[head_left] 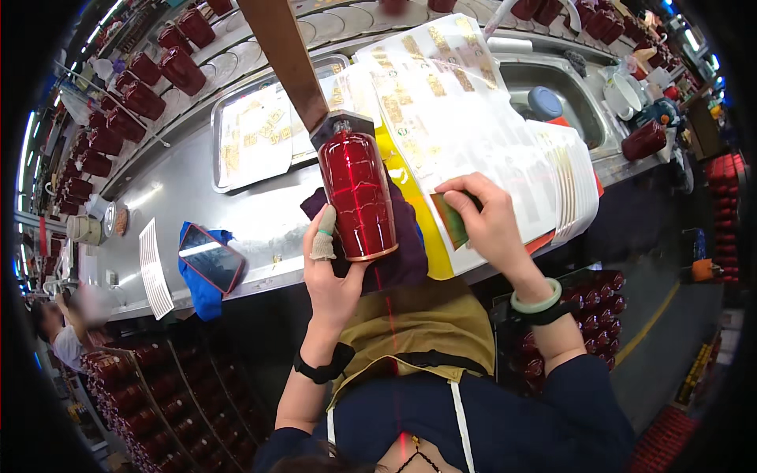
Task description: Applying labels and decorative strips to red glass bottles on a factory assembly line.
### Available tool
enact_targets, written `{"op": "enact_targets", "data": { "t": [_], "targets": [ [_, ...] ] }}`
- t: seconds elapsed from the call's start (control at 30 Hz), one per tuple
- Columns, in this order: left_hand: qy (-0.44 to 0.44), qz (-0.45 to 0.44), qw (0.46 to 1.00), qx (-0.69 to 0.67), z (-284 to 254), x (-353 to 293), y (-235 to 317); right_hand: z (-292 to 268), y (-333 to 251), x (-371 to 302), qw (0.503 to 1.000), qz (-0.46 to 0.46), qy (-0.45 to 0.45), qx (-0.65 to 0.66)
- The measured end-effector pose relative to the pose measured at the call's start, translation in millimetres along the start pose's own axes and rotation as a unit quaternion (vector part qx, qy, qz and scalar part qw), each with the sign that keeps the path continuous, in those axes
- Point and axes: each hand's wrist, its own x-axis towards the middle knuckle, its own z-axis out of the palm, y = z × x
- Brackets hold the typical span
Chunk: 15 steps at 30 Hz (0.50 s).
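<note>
A glossy dark red bottle [356,197] lies with its neck end at a dark holder [341,124] on a brown bar and its base toward me. My left hand [327,272] is closed around the bottle's left side near the base; one finger wears a pale cover. Thin red light lines cross the bottle. Pinched in my right hand [490,225] is a flat green scraper-like piece [450,221], just above the white decal sheets [473,150] with gold patterns. A dark purple cloth [411,248] lies under and beside the bottle, next to a yellow sheet [418,197].
A metal tray [222,185] with gold decals stands at the left, with a phone [211,258] on a blue cloth nearer me. A striped white strip [155,268] lies beside it. At the right is a metal sink [583,102]. Red containers [181,71] line the conveyor behind.
</note>
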Motion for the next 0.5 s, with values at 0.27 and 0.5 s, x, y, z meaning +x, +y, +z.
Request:
{"op": "enact_targets", "data": {
  "t": [0.27,0.5],
  "targets": [
    [-0.002,-0.012,1.0,-0.026,8,3,-2,-32,16,97,0.995,-0.033,-0.024,-0.086],
    [0.012,-0.032,0.999,-0.02,9,-1,-9,37,32,208,0.943,-0.081,-0.234,-0.223]
  ]
}}
